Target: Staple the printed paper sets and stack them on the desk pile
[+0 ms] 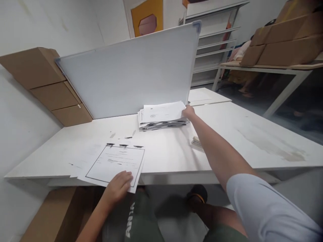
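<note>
Bordered printed sheet (pixel 114 163) under left hand (pixel 118 186); white, flat.

1. Paper stack (pixel 163 114), at 12 o'clock: thin white printed sheets, matt.
2. Bordered sheet (pixel 114 163), at 7 o'clock: matt paper.
3. Table (pixel 227 134): smooth white laminate, stained.
4. Whiteboard (pixel 131 74): glossy.
5. Boxes (pixel 47 84), at 10 o'clock: matt brown cardboard.

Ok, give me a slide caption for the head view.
Right hand reaches the paper stack by the whiteboard; left hand rests on a printed sheet.
</note>
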The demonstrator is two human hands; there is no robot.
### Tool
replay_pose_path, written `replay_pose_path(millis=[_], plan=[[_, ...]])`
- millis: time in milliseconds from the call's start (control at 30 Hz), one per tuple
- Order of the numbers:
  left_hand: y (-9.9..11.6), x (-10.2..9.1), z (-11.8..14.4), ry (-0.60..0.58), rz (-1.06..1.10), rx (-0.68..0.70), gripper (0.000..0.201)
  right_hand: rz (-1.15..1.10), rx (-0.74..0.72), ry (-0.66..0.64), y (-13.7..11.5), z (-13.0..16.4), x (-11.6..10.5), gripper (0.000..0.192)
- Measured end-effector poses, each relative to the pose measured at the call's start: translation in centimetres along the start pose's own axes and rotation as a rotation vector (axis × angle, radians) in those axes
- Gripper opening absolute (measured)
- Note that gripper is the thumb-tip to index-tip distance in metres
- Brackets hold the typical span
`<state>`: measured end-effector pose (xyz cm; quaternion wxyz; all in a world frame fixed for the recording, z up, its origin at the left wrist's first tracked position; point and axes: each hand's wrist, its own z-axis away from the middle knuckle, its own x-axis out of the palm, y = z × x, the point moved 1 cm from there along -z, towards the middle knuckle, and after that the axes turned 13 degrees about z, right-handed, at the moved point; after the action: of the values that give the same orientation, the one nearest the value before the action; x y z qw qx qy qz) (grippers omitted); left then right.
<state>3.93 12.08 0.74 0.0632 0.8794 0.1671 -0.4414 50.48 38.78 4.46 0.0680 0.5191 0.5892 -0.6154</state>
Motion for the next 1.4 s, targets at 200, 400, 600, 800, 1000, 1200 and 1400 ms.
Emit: replay_pose_path(millis=[200,400,600,800,1000,1200,1400], plan=[[0.1,1.3,-0.8,-0.314,-0.087,-0.163,0.066,0.082,-0.032,0.072,-0.5,0.7,-0.1,0.054],[1.7,1.2,0.3,-0.205,-0.113,-0.238,0.068,0.115,-0.396,0.229,3.5,9.5,-3.1,0.043],[3.6,5.4,-4.1,-0.048,-0.056,-0.309,0.057,0.119,-0.867,-0.038,3.6,24.8,-4.0,0.038],[4.6,11.2,-12.3,-0.264,0.094,-0.395,0.049,0.473,-0.834,-0.064,4.5,26.6,-4.4,0.048],[4.3,15.0,-18.5,-0.51,0.257,-0.349,0.049,0.518,-0.286,0.034,9.7,20.7,-6.6,0.055],[2.8,17.5,-22.0,-0.533,0.343,-0.307,0.047,0.333,-0.319,-0.026,10.4,19.0,-6.8,0.051],[2.4,17.8,-21.3,-0.484,0.453,-0.284,0.046,0.321,-0.494,0.065,9.6,19.8,-6.7,0.047]])
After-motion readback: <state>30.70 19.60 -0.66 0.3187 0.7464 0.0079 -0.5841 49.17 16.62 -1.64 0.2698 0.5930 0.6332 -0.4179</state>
